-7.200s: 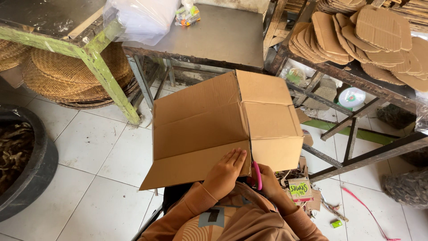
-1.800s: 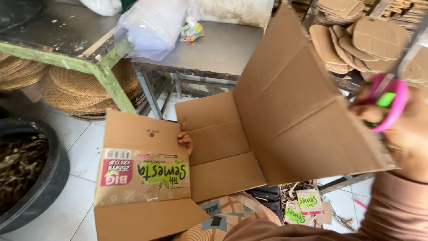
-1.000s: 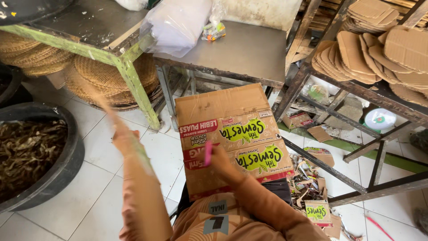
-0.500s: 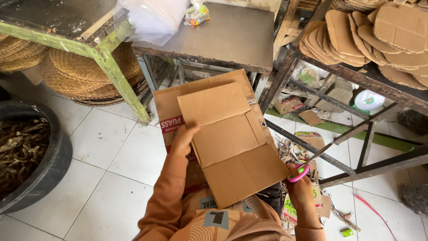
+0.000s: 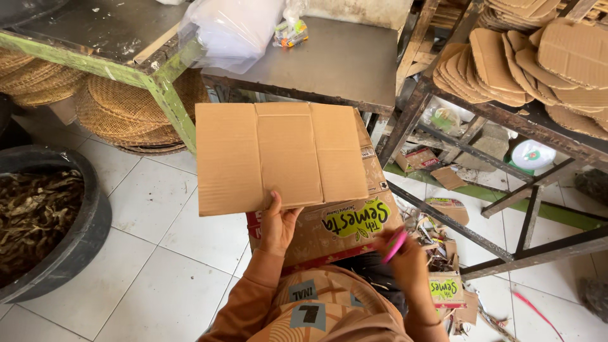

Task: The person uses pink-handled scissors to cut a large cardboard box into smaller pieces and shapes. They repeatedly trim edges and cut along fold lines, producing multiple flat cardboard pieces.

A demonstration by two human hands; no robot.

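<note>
Since half a second ago the plain brown creased cardboard panel has swung flat, cut free, pinched by the left hand above the printed carton, uncut, while the right hand grips pink-handled scissors.

Cardboard panel: above printed box piece, overlapping it.
Left hand: under panel's lower edge.
Right hand: right of box piece, with scissors.
Tub: far left.
Metal table: behind panel.
</note>
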